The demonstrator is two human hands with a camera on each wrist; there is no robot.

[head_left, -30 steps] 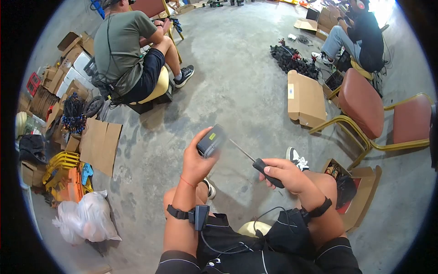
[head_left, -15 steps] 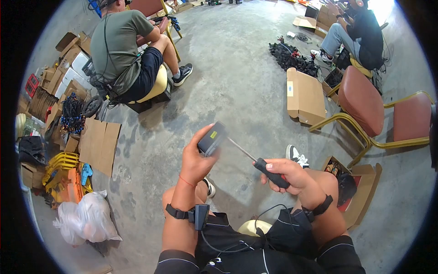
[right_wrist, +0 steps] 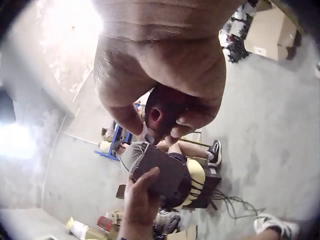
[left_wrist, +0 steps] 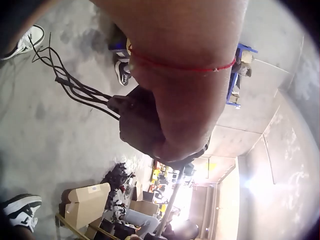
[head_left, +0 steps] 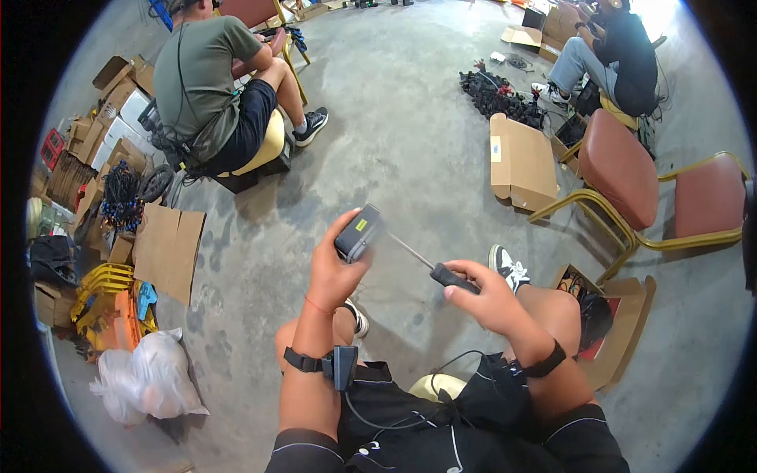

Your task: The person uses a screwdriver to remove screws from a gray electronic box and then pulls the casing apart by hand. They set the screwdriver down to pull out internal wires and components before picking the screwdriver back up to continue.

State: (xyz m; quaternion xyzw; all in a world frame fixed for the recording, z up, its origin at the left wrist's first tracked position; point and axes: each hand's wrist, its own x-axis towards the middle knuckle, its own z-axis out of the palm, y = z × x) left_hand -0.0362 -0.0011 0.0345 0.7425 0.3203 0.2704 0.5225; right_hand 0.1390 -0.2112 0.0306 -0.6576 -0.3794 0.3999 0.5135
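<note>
My left hand (head_left: 330, 268) grips a dark grey box-shaped device (head_left: 357, 234) with a yellow label, thumb on one side and fingers round the other. Several thin black cables (left_wrist: 82, 91) trail from the device in the left wrist view. In my right hand (head_left: 493, 298) is a screwdriver (head_left: 451, 277) with a black handle and a long metal shaft (left_wrist: 172, 197). Its shaft points up and left at the device's near right side, where the tip is blurred. The right wrist view has the handle's red-rimmed end (right_wrist: 156, 114) between thumb and fingers, with the device (right_wrist: 162, 172) beyond.
A seated person (head_left: 197, 94) is at upper left, another (head_left: 603, 67) at upper right. To the right stand a red-brown chair (head_left: 619, 169), a closed cardboard box (head_left: 522, 162) and an open one (head_left: 635, 327). Cardboard (head_left: 168, 248) and white plastic bags (head_left: 162, 370) lie left.
My right hand has turned over the screwdriver handle, covering its end that showed before. The device stays in my left hand, and the whole head view has shifted slightly.
</note>
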